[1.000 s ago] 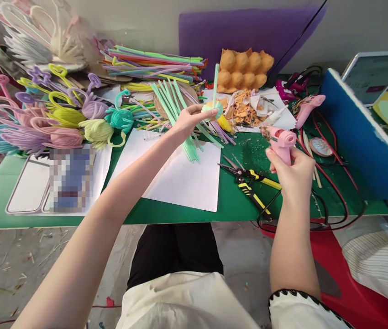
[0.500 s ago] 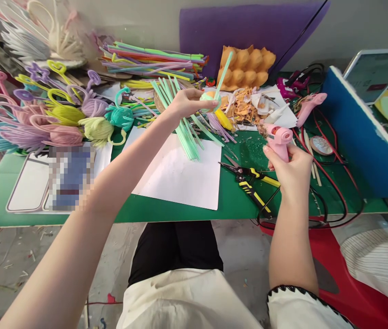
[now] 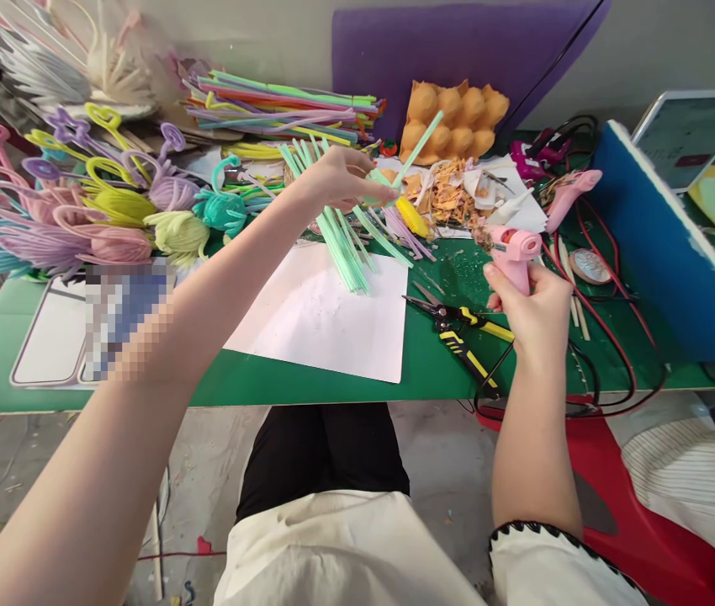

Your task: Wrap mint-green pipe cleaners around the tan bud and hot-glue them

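Over the middle of the table, my left hand (image 3: 340, 178) is closed on a mint-green pipe cleaner piece. Its straight stem (image 3: 421, 146) points up to the right, while my fingers hide most of its rounded part. My right hand (image 3: 539, 305) grips a pink hot glue gun (image 3: 514, 246) by the handle, its dirty nozzle facing left and apart from the piece. Below my left hand, loose mint-green pipe cleaners (image 3: 341, 248) lie across a white sheet of paper (image 3: 307, 324). Black-and-yellow snips (image 3: 452, 324) rest open left of my right wrist.
Finished pipe cleaner figures (image 3: 121, 206) crowd the left side. Bundled pipe cleaners (image 3: 282, 109) and an orange egg carton (image 3: 455, 118) stand at the back, with carton scraps (image 3: 449, 195) in front. On the right are a second pink glue gun (image 3: 569, 198), cables and a blue panel (image 3: 666, 252).
My left hand has shifted slightly left and turned, so the piece's stem leans further right and its rounded part is more hidden. The glue gun has barely moved.
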`<state>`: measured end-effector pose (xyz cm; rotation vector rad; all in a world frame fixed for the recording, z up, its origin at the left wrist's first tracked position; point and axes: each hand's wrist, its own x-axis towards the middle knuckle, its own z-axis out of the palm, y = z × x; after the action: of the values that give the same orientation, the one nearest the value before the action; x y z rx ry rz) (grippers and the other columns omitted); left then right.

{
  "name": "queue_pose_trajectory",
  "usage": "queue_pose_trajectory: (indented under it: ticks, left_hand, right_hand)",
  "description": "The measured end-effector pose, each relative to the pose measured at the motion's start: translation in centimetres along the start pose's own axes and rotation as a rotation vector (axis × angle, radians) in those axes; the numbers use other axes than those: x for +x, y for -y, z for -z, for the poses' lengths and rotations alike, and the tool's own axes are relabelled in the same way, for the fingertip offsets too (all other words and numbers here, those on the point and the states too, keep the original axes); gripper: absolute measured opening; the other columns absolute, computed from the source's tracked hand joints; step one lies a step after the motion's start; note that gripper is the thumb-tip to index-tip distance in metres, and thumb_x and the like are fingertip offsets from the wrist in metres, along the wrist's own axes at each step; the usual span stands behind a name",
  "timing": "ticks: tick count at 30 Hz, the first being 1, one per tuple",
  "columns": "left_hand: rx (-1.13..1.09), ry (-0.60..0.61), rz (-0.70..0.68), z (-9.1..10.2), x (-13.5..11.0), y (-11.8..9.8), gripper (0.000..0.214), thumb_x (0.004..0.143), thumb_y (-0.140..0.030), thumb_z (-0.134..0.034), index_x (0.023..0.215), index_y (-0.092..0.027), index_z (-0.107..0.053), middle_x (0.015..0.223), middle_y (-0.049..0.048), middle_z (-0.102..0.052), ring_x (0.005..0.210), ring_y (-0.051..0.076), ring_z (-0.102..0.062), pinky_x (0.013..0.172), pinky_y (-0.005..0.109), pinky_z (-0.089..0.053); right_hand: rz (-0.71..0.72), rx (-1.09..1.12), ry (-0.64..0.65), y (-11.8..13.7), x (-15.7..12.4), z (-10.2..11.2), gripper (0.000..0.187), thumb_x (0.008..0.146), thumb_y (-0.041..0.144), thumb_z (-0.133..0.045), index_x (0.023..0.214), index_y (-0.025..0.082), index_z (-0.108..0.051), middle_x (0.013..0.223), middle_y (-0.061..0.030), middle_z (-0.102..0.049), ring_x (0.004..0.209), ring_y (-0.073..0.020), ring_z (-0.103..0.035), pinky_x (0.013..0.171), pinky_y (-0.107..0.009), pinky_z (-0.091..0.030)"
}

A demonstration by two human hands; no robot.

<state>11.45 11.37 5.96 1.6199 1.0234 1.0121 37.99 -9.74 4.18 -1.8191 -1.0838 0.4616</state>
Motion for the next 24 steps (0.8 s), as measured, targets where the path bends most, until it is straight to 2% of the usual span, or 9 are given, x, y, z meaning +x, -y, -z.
queue_pose_trajectory:
  ticks: [1, 2, 5, 7, 13, 16, 18, 21, 24]
  left_hand:
    - [0.031, 0.098, 0.048, 0.2, -0.3, -0.3, 0.045, 0.052, -0.023, -0.098, 0.089, -0.017, -0.074, 0.082, 0.0039, -0.065, 0.102, 0.034, -0.070, 0.098, 0.053, -0.053]
    - [0.051, 0.134, 0.026, 0.4, -0.7, -0.6, 0.049, 0.051, -0.024, -0.099, 0.092, -0.017, -0.074, 0.088, 0.0055, -0.068, 0.105, 0.034, -0.069, 0.099, 0.051, -0.053]
    - [0.124, 0.149, -0.174, 0.8, -3.3, -1.4, 0.062, 0.048, -0.030, -0.100, 0.102, -0.016, -0.073, 0.108, 0.0097, -0.072, 0.114, 0.034, -0.066, 0.103, 0.045, -0.052]
    - [0.210, 0.175, -0.286, 1.0, -5.9, -1.3, 0.070, 0.052, -0.037, -0.100, 0.113, -0.016, -0.072, 0.118, 0.0114, -0.072, 0.119, 0.035, -0.066, 0.107, 0.044, -0.051]
    - [0.478, 0.111, -0.507, 2.4, -13.5, 1.2, 0.066, 0.072, -0.050, -0.090, 0.128, -0.022, -0.067, 0.128, 0.0106, -0.073, 0.120, 0.032, -0.067, 0.106, 0.047, -0.053]
    - [0.515, 0.029, -0.555, 3.2, -15.8, 2.5, 0.065, 0.075, -0.050, -0.089, 0.130, -0.023, -0.066, 0.127, 0.0099, -0.072, 0.124, 0.031, -0.063, 0.107, 0.047, -0.053]
    - [0.509, 0.002, -0.563, 3.6, -16.7, 3.4, 0.069, 0.073, -0.049, -0.091, 0.132, -0.024, -0.065, 0.127, 0.0097, -0.071, 0.122, 0.030, -0.062, 0.104, 0.045, -0.054]
    - [0.490, 0.003, -0.550, 3.9, -17.3, 4.4, 0.069, 0.071, -0.042, -0.093, 0.132, -0.025, -0.065, 0.125, 0.0094, -0.070, 0.119, 0.029, -0.062, 0.104, 0.045, -0.054]
    - [0.504, 0.009, -0.488, 4.1, -17.4, 4.9, 0.070, 0.068, -0.040, -0.094, 0.131, -0.026, -0.065, 0.125, 0.0088, -0.069, 0.120, 0.029, -0.062, 0.104, 0.045, -0.054]
  right_hand:
    - [-0.011, 0.028, 0.004, 0.2, -0.1, -0.1, 0.029, 0.073, 0.045, -0.079, 0.077, 0.018, -0.069, 0.056, 0.0018, -0.059, 0.048, -0.0160, -0.054, 0.052, -0.031, -0.044]
    - [-0.013, 0.054, 0.004, 0.5, -0.3, -0.1, 0.029, 0.074, 0.045, -0.078, 0.078, 0.018, -0.069, 0.058, 0.0012, -0.061, 0.047, -0.0157, -0.056, 0.051, -0.031, -0.043]
    - [0.005, 0.137, 0.012, 1.5, -1.1, -0.2, 0.029, 0.079, 0.045, -0.075, 0.084, 0.017, -0.068, 0.066, 0.0005, -0.063, 0.047, -0.0126, -0.056, 0.046, -0.027, -0.041]
    - [0.006, 0.209, 0.074, 2.0, -1.6, -0.2, 0.032, 0.082, 0.047, -0.073, 0.090, 0.018, -0.067, 0.069, 0.0011, -0.063, 0.046, -0.0105, -0.056, 0.044, -0.025, -0.039]
    - [0.092, 0.415, 0.406, 2.2, -3.5, -1.8, 0.041, 0.085, 0.056, -0.075, 0.092, 0.016, -0.070, 0.080, -0.0050, -0.072, 0.042, -0.0066, -0.052, 0.035, -0.023, -0.032]
    - [0.118, 0.547, 0.530, 1.7, -5.1, -3.6, 0.041, 0.088, 0.057, -0.073, 0.090, 0.017, -0.073, 0.070, -0.0018, -0.070, 0.034, -0.0038, -0.043, 0.032, -0.022, -0.025]
    - [0.074, 0.604, 0.594, 1.1, -6.0, -4.7, 0.044, 0.086, 0.062, -0.072, 0.091, 0.018, -0.075, 0.066, -0.0002, -0.068, 0.030, -0.0036, -0.039, 0.030, -0.023, -0.021]
    - [0.069, 0.545, 0.695, 0.0, -6.9, -5.5, 0.044, 0.085, 0.062, -0.073, 0.091, 0.019, -0.077, 0.065, -0.0010, -0.070, 0.031, -0.0058, -0.043, 0.035, -0.026, -0.034]
    - [0.094, 0.503, 0.716, -0.6, -7.2, -5.6, 0.040, 0.088, 0.059, -0.072, 0.084, 0.019, -0.077, 0.052, 0.0015, -0.063, 0.033, -0.0079, -0.045, 0.046, -0.030, -0.044]
